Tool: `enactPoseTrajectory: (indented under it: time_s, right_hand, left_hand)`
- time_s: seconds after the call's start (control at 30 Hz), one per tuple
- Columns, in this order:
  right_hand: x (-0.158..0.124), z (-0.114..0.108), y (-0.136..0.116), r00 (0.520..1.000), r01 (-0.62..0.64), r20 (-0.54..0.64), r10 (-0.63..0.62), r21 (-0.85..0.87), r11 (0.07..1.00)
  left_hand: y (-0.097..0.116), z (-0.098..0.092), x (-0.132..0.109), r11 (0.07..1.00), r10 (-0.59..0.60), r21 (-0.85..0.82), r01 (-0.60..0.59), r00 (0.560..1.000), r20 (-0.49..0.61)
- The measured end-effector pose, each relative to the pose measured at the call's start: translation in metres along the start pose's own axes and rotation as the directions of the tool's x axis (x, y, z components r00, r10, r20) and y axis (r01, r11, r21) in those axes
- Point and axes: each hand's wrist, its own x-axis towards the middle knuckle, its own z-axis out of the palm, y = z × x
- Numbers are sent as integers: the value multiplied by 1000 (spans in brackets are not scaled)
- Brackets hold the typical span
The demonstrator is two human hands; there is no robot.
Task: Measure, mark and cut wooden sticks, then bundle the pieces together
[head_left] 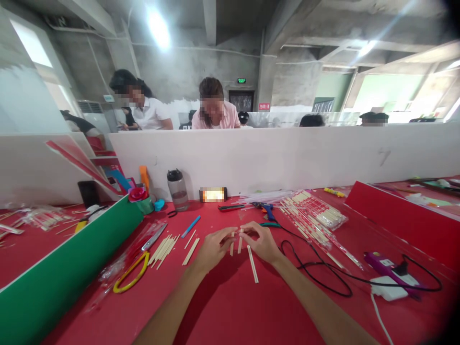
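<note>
From the head camera, two short sticks (236, 243) of pale bare wood stand roughly upright side by side near the middle of the red table (230, 306), held just above its cloth between both hands. They look cut to about the same length, with blunt ends.

The left hand (212, 249) reaches in from the lower left, palm down, its fingertips pinching the left stick. The right hand (262, 244) comes in from the lower right, fingers curled and pinching the right stick near its top. The two hands almost meet at the fingertips.

A longer stick (253, 264) lies flat just under the right hand. A loose pile of sticks (163, 249) and yellow-handled scissors (131, 278) lie to the left, and a black cable (323, 275) loops to the right.
</note>
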Motion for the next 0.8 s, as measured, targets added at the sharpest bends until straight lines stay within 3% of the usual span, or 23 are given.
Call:
enactPoseTrajectory:
  time_s: [0.37,0.63,0.8]
  right_hand:
    - [-1,5,4,996,1,90,2,-39,999]
    - [-3,4,2,998,39,53,-36,-51,998]
    - [-4,4,2,999,10,-43,-10,-15,1000]
  left_hand:
    - [-14,6,-1,994,-41,-104,33,996,-75]
    - [-13,7,-1,994,10,-105,-23,992,-123]
    - [-16,5,1,990,-8,-140,-20,981,-195]
